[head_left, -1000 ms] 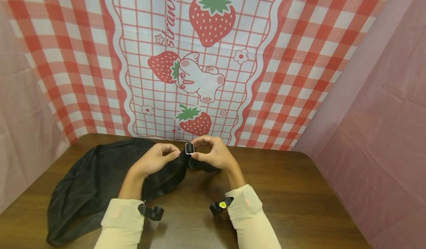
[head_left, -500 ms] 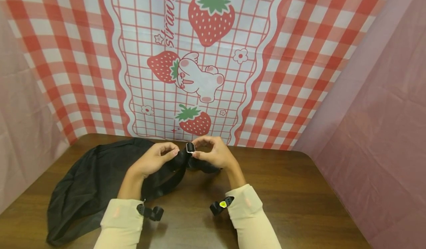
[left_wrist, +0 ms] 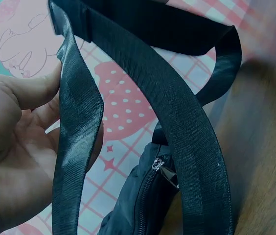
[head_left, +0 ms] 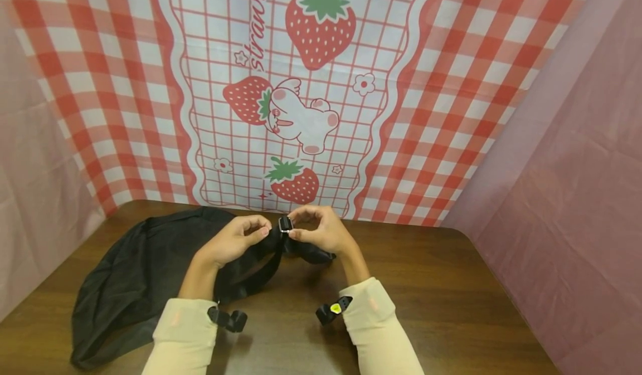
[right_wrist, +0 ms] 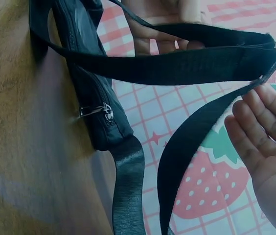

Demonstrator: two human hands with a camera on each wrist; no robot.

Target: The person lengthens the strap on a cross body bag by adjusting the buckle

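Observation:
A black fabric bag (head_left: 145, 274) lies on the left part of the table, its black webbing strap (head_left: 258, 279) looping up between the hands. The left hand (head_left: 232, 241) pinches a length of the strap between thumb and fingers. Just right of it, the right hand (head_left: 325, 233) pinches a silver-rimmed strap slider (head_left: 285, 224) by its right side. In the left wrist view, a twisted strap length (left_wrist: 77, 122) runs down from the left thumb and fingers. The right wrist view shows the bag's zipper pull (right_wrist: 107, 112); the slider is seen edge-on at the right fingertips.
The brown wooden table (head_left: 441, 302) carries the bag. Behind it hangs a red-and-white checked strawberry cloth (head_left: 321, 113). Pink cloth (head_left: 577, 196) hangs at both sides. Black bands (head_left: 328, 312) stick out from both sleeve cuffs.
The slider has tilted slightly in the right hand and turned back. The strap between the hands has shifted and bunched by the left fingers. Both hands stay almost in place; the bag lies still.

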